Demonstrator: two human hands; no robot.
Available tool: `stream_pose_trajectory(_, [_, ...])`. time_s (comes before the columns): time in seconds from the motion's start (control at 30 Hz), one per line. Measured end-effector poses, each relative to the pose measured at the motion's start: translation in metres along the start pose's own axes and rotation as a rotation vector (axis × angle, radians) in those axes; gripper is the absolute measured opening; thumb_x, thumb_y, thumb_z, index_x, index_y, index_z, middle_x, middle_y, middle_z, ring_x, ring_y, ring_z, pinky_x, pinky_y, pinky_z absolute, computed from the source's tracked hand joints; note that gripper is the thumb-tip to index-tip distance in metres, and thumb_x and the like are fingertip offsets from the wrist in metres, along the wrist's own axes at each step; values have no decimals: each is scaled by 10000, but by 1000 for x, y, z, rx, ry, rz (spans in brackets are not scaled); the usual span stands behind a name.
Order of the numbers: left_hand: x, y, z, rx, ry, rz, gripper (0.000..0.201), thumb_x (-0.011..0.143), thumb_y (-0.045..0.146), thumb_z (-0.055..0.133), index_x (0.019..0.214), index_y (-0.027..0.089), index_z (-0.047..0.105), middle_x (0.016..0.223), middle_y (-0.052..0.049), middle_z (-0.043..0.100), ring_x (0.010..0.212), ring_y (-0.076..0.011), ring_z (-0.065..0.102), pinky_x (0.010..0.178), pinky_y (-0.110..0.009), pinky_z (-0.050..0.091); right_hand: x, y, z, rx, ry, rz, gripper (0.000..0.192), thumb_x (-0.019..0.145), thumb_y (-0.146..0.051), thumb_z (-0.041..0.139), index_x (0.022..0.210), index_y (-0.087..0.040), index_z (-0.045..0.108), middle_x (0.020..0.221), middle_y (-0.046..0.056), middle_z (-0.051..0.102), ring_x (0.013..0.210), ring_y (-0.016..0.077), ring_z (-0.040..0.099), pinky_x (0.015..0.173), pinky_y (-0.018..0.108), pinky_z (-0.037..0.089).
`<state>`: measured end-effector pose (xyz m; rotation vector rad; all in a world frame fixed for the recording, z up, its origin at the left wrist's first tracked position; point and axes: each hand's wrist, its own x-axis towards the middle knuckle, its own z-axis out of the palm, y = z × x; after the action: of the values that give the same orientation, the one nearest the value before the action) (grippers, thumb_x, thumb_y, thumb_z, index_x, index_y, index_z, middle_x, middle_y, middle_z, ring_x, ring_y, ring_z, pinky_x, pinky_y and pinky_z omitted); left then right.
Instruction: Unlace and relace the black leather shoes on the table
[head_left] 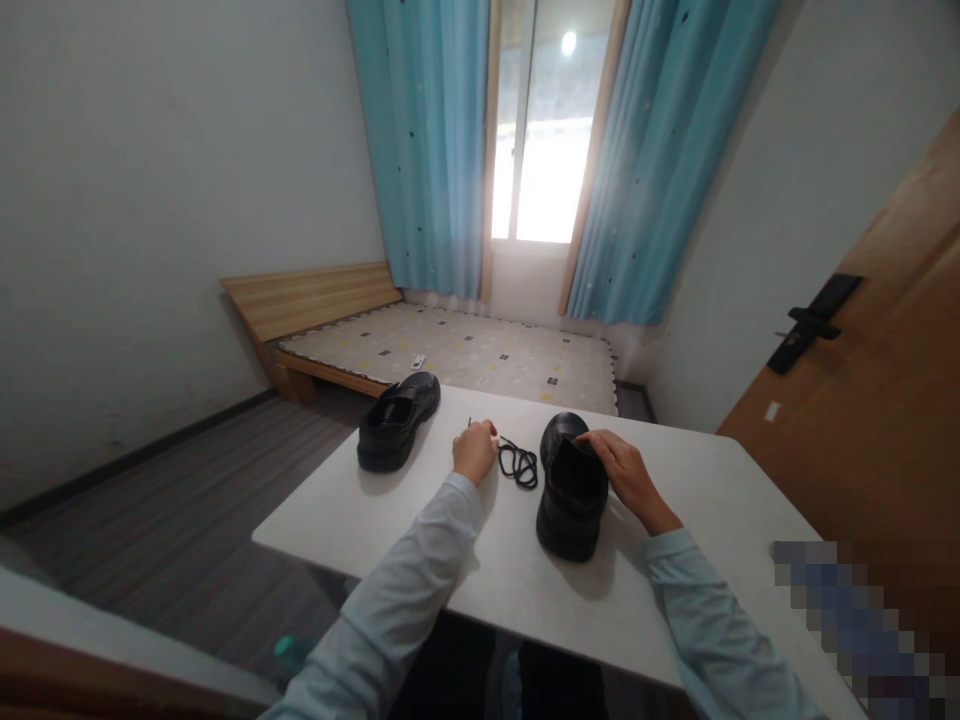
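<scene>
A black shoe [571, 510] stands on the white table in front of me, its heel towards me. My right hand [622, 470] grips its right side, with the fingers at the tongue and the opening. To the left of this shoe lies a black shoelace [520, 466], looped loosely on the tabletop. My left hand [475, 450] is closed on one end of the lace, and a thin dark tip sticks up past the fingers. A second black shoe [397, 422] rests at the table's far left edge, apart from both hands.
The white table [495, 560] has rounded corners. Beyond it is a bed [480, 350] with a small white remote-like object [418, 362] on it. A wooden door [885, 400] with a black handle stands to the right. Blue curtains [427, 150] frame the window.
</scene>
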<state>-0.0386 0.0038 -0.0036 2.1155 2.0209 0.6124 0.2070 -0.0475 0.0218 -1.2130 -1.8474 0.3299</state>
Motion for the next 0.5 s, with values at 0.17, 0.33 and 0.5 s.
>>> stream_pose_trajectory(0.17, [8,-9,9,-71,36,11,193,859,299,521,1000,246,642,1021,-63,610,977,-196,560,815,-312,398,-2,-1,0,28,78,28,366,917,-436,387,915,-199,666,948,66,674,940,215,598,851,342,426])
stream_pose_trajectory(0.33, [14,-12,18,-87,14,76,231,825,348,582,1045,322,648,1075,-55,567,1051,-235,494,846,-353,370,-3,-2,-1,22,166,30,384,910,-452,391,929,-191,672,949,77,676,928,226,601,829,351,431])
stream_pose_trajectory(0.5, [15,-12,19,-63,-45,121,181,808,387,600,948,303,679,1085,-58,558,1072,-255,456,850,-375,349,-3,-2,-3,22,217,33,369,907,-446,395,897,-198,669,928,73,670,915,225,595,837,362,426])
